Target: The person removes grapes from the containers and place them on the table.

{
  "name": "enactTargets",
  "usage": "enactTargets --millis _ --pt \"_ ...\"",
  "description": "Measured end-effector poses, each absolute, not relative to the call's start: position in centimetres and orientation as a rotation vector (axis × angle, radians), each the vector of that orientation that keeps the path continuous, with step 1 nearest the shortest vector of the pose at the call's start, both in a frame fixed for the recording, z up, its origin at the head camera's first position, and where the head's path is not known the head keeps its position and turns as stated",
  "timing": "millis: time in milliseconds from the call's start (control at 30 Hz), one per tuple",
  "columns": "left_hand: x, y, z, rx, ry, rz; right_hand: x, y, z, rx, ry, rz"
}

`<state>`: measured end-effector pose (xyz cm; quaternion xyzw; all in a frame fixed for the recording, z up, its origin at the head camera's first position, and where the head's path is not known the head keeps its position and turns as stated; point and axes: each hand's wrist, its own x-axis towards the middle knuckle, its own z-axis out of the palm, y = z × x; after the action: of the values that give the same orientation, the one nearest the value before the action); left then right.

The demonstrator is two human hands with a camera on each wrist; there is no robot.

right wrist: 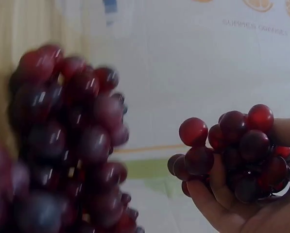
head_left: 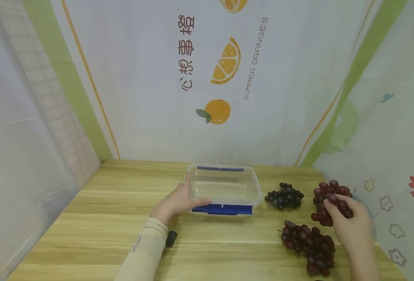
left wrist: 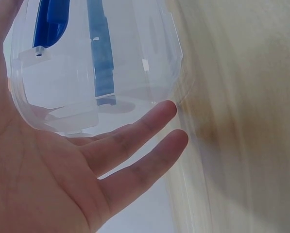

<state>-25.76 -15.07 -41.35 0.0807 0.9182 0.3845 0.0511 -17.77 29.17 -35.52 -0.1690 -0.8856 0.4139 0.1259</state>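
A clear plastic food container (head_left: pixel 224 191) with blue clip strips stands at the back middle of the table. My left hand (head_left: pixel 177 201) rests against its left end, thumb along the front rim. Two straight, spread fingers (left wrist: pixel 140 131) lie by its wall in the left wrist view. On the right, my right hand (head_left: pixel 358 222) grips a bunch of dark red grapes (head_left: pixel 324 212), its fingers curled among the fruit. Those held grapes (right wrist: pixel 254 145) also appear in the right wrist view. Nearer me lies another red grape bunch (head_left: pixel 308 244), with black grapes (head_left: pixel 284 196) beside the container.
The wooden table (head_left: pixel 98 234) backs onto a hanging printed cloth (head_left: pixel 151 117) with orange pictures. A pale flowered cloth (head_left: pixel 386 164) hangs along the right side. Beside my left sleeve (head_left: pixel 140 249) is a small black object (head_left: pixel 171 239).
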Motion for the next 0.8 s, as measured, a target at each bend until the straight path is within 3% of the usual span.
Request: enactTargets --millis 600,800 --pt "-25.6 -14.2 -41.7 0.221 2.778 1.189 -16.9 34.9 -39.3 -0.657 -2.829 0.782" --pt "-25.8 -14.1 -41.7 0.233 2.781 1.191 -17.5 37.3 -40.7 -0.538 -3.008 0.516"
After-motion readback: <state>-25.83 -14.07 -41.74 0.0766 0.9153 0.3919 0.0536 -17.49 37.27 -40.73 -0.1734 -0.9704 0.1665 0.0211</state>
